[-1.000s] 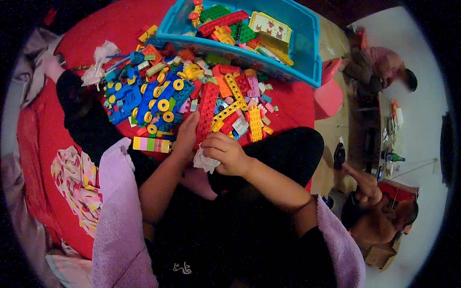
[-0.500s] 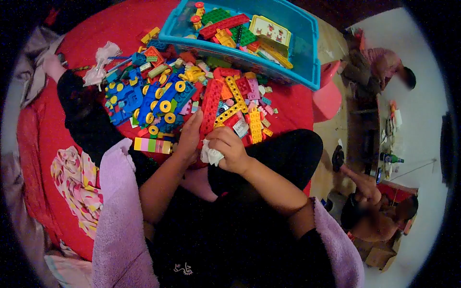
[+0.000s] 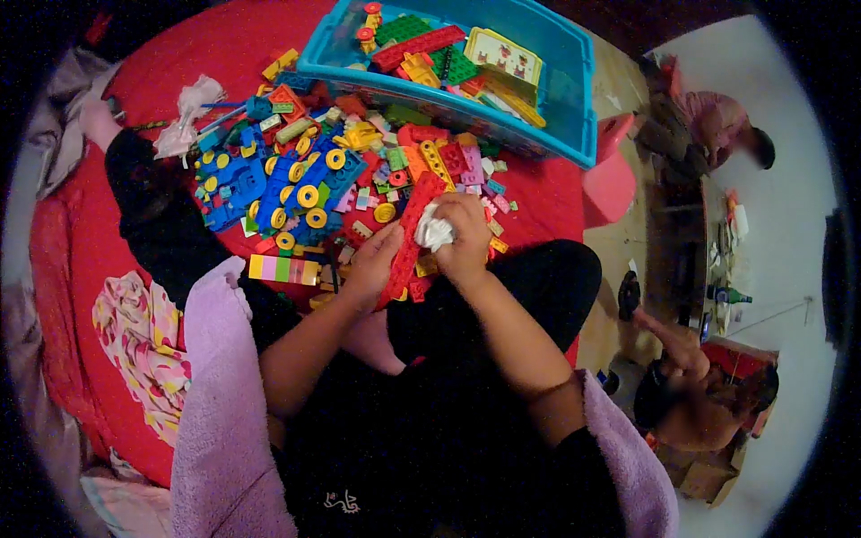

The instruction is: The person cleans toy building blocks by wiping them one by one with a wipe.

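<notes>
My left hand (image 3: 375,262) is closed round the lower part of a long red block (image 3: 412,224), which stands tilted with its top to the right. A crumpled white tissue (image 3: 435,229) is gripped in my right hand (image 3: 465,240), against the right side of that block. Beyond the hands, a pile of loose blocks surrounds blue pieces with yellow wheels (image 3: 308,196). Left of my left hand lies a short row of yellow, pink and green blocks (image 3: 283,269). A yellow strip with holes (image 3: 436,162) lies just behind the red block.
A blue bin (image 3: 587,108) holding blocks and a picture card stands at the back. Pink patterned cloth (image 3: 143,345) lies on the red sheet (image 3: 67,269) at left. Right of the bin is a pink plastic object (image 3: 610,186). Two other people are at the far right.
The long red block has been lifted from the pile and tilted, held in my left hand. My right hand has moved up and right with the tissue.
</notes>
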The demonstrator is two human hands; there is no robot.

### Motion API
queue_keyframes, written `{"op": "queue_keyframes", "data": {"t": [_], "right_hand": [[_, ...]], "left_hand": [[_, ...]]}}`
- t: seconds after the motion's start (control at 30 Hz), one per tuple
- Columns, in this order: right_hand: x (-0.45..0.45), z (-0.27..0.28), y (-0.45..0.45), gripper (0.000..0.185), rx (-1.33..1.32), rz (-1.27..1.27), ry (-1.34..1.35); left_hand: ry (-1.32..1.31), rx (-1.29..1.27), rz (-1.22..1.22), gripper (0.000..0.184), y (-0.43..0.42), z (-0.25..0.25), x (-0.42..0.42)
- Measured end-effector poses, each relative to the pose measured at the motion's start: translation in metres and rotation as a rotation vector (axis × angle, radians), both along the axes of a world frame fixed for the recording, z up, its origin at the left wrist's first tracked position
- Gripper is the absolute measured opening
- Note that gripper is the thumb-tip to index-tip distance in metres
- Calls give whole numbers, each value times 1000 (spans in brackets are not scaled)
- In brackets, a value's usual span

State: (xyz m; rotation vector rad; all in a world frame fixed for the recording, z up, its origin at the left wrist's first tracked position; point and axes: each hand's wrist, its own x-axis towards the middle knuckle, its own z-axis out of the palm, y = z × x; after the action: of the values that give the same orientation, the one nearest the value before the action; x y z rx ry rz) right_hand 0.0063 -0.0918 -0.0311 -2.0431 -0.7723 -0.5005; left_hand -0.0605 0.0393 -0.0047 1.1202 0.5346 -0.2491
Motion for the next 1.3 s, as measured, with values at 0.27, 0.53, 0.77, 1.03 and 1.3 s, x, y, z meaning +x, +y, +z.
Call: {"op": "queue_keyframes", "data": {"t": [0.27,0.53,0.77,1.03,1.3], "right_hand": [[27,-7,-18,18,123,-260,24],[27,-10,-17,34,843,-282,612],[9,-12,-8,29,229,-147,336],[-20,0,8,25,71,82,269],[-50,3,16,33,26,339,380]], "left_hand": [[-150,-52,-249,45,0,-43,-6],[-60,-236,-193,40,1,-17,-6],[-160,-360,-135,41,4,-18,-5],[-47,-199,73,42,9,-37,1],[31,-327,253,41,29,-37,11]]}}
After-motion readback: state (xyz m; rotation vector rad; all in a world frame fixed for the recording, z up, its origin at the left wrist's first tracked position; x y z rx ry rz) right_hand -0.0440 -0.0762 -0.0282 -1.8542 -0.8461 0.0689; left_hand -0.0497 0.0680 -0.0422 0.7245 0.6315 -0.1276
